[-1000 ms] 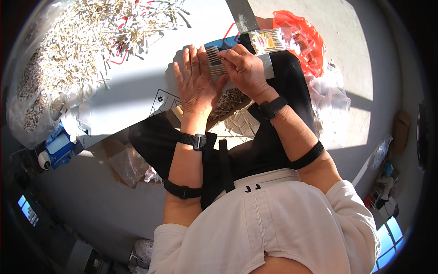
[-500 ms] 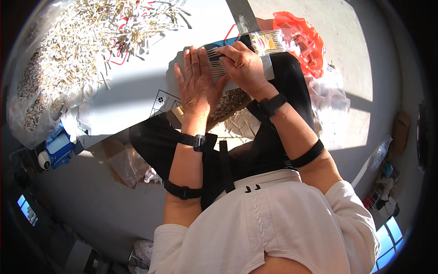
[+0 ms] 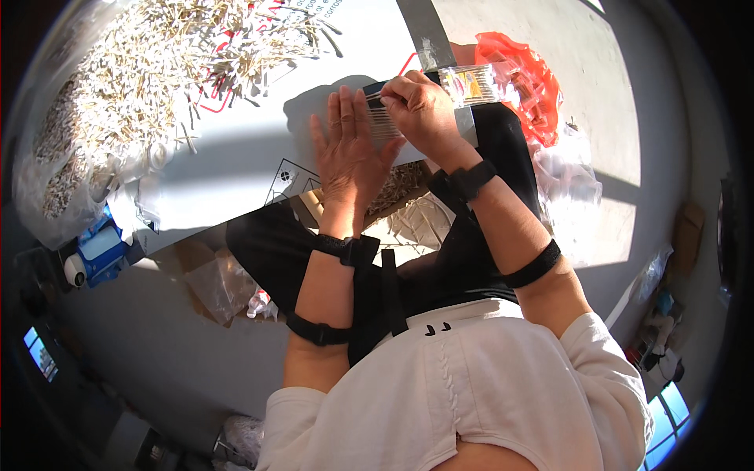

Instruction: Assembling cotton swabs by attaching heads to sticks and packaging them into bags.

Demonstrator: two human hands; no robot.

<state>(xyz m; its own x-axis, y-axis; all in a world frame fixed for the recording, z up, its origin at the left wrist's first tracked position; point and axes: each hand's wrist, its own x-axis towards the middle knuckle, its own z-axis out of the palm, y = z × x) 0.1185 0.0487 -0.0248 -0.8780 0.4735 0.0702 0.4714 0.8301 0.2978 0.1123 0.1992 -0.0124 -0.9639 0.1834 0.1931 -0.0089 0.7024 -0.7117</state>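
Note:
Several cotton swabs [image 3: 382, 123] lie side by side in a row on a dark blue surface at the table's near right edge. My left hand [image 3: 345, 157] rests flat against the left end of this row, fingers stretched, thumb along its near side. Over the far right part of the row, my right hand [image 3: 424, 118] is closed in a pinch, and a thin white swab shows at its fingertips. Just beyond that hand is a clear packet of swabs [image 3: 471, 85] with a yellow label.
A large heap of loose swabs [image 3: 149, 86] spreads from a clear bag across the white table [image 3: 228, 169] at left. A red plastic bag [image 3: 514, 67] and clear bags [image 3: 567, 177] lie at right. Below the edge sits a box of swabs [image 3: 400, 184]. A blue-and-white object [image 3: 100, 250] stands at left.
My right fingers have curled from reaching over the row into a pinch with a swab at the tips. The left hand stays flat. The whole view has shifted slightly.

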